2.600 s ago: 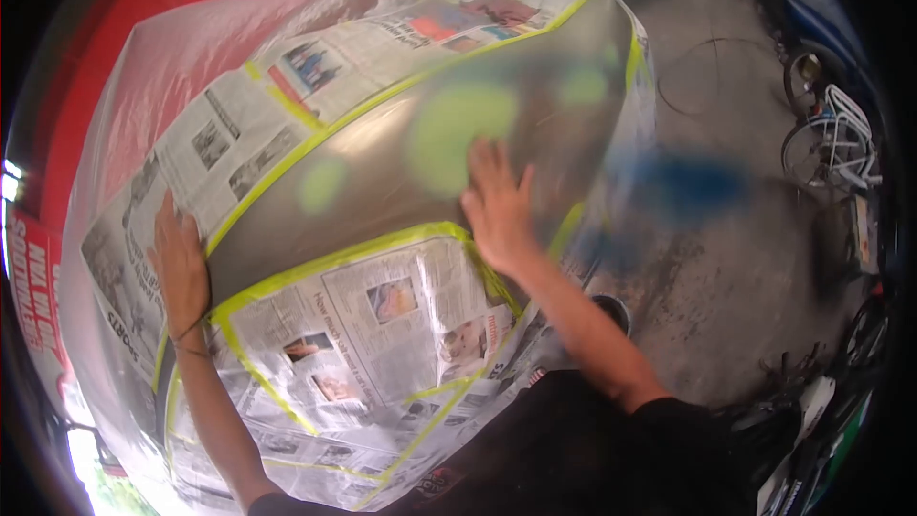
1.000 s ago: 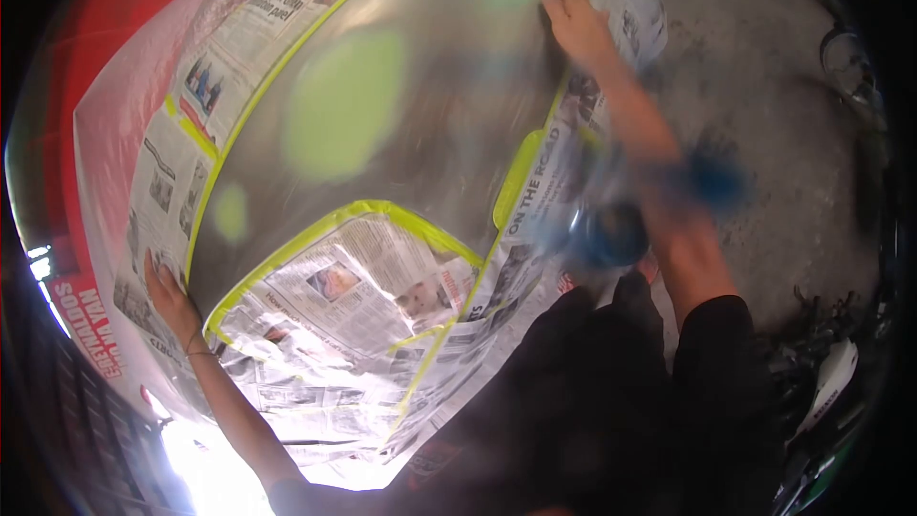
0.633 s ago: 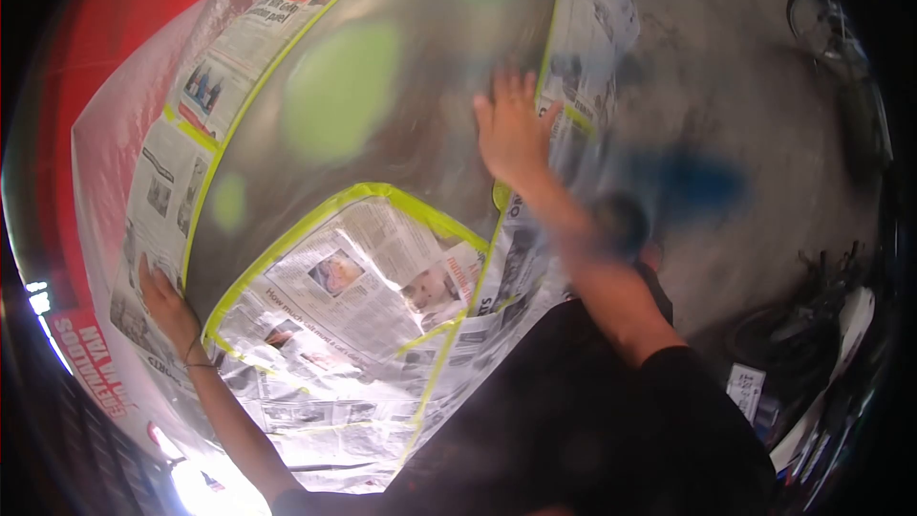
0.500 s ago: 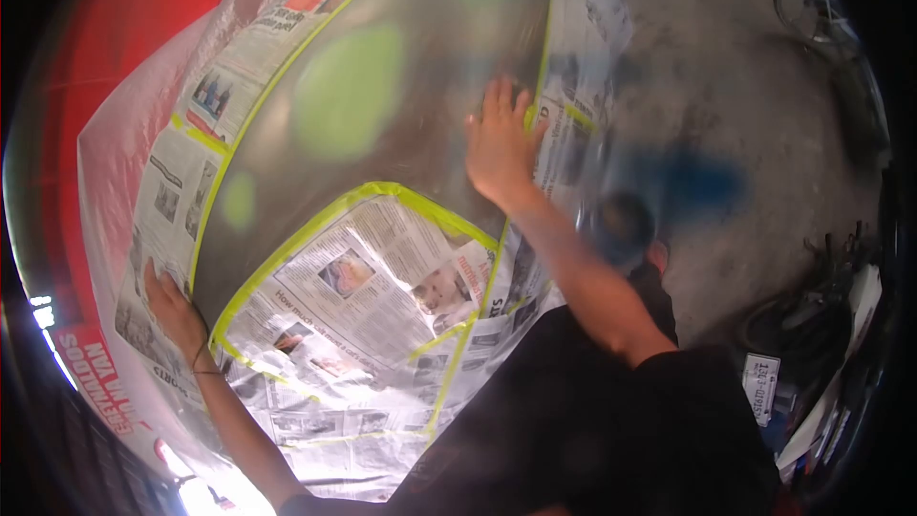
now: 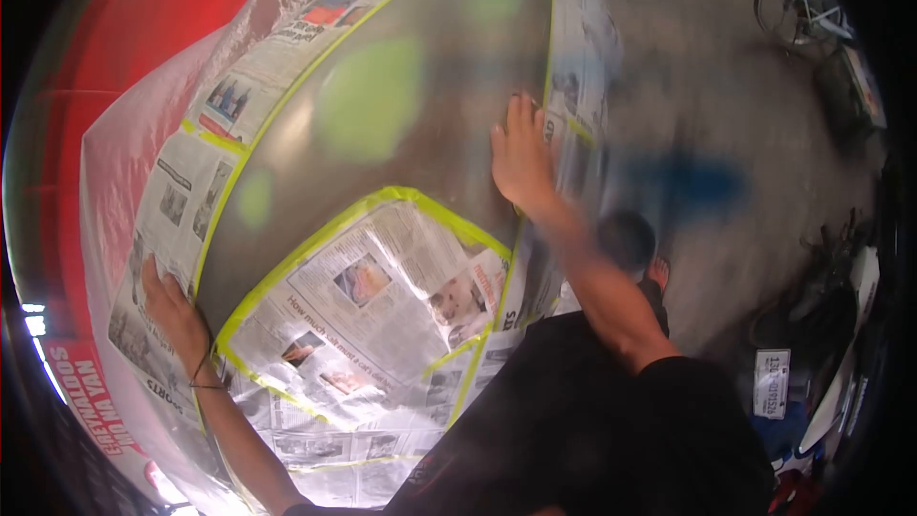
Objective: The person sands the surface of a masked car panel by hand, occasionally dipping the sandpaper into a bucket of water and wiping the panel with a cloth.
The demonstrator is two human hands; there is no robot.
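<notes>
A curved grey panel (image 5: pixel 287 162) with pale green patches is edged by yellow-green tape (image 5: pixel 277 115) and newspaper. My left hand (image 5: pixel 177 315) lies with its fingers spread on the newspaper (image 5: pixel 177 196) along the panel's left side. On the panel's right edge rests my right hand (image 5: pixel 522 155), fingers stretched out, over the tape line. Between my hands, lower down, a taped newspaper sheet (image 5: pixel 373 287) covers a rounded section. Neither hand holds anything that shows.
Clear plastic sheeting (image 5: pixel 124 153) hangs over a red surface (image 5: pixel 124 29) at the left. A bicycle (image 5: pixel 802 0) stands at the upper right. A licence plate (image 5: pixel 771 384) and dark items lie at the lower right. My foot (image 5: pixel 658 272) is on the grey floor (image 5: pixel 707 115).
The view has shifted slightly, with the panel now a little further right. My right hand appears slightly lower along the panel's right edge. My left hand stays on the newspaper.
</notes>
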